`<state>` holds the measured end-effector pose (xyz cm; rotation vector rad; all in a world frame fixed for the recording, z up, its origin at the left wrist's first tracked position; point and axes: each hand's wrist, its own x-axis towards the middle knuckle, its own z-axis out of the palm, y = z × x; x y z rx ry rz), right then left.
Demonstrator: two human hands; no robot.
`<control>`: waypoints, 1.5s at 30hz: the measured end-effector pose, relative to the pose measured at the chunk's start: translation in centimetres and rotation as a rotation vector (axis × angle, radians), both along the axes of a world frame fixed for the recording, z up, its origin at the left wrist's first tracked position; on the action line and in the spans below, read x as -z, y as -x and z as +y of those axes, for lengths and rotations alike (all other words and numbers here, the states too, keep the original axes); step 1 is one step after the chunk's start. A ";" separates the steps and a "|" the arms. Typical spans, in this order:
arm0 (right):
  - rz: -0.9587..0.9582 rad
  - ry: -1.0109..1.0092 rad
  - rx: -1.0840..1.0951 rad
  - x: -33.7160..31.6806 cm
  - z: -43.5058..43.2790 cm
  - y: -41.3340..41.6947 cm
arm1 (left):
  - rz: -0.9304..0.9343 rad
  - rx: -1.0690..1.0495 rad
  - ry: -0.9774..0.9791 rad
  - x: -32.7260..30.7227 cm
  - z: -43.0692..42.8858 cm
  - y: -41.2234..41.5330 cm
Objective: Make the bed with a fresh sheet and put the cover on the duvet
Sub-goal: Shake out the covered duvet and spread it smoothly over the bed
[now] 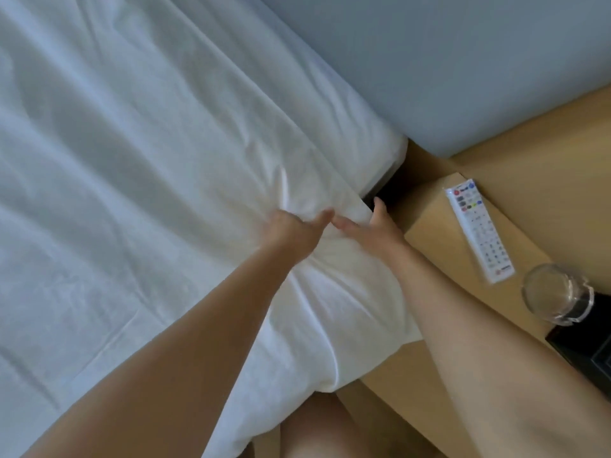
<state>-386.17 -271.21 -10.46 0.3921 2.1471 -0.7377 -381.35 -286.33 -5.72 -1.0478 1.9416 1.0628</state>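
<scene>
- The step in hand is judged to be the sheet fitting: the sheet [148, 193] is spread over the bed, creased, and is being worked at the corner nearest the headboard [463, 61].
- The sheet is bunched under the left hand [291, 228]. Its fingers are sunk into the fabric and appear clenched on a fold, with creases radiating from the grip.
- The sheet's side edge is held by the right hand [377, 229], thumb on top, fingers [379, 206] curled down over the edge of the bed by the dark gap beside the counter [426, 239].
- The overhang nearer the person is seen hanging loose, not tucked.
- No duvet or cover is shown, so that part is taken as not yet begun.
- A remote [479, 233] and a glass [549, 292] are seen on the counter, well apart from the hands.
- The next move is judged to call for the edge to be drawn taut and pushed under at the corner, then along the loose side. Care is needed in the narrow gap, and the glass is to be kept clear of the right arm.
</scene>
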 end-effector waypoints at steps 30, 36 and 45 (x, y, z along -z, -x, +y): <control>0.212 0.335 -0.150 -14.8 0.0 -3.2 | 0.525 -0.866 -0.426 -6.9 -2.5 1.2; 0.566 0.361 -0.136 -20.0 4.4 5.3 | 0.896 -0.881 -0.612 -10.3 0.9 8.8; 0.356 -0.399 -0.156 2.2 2.2 6.5 | 0.551 -0.172 -0.403 5.6 0.1 5.8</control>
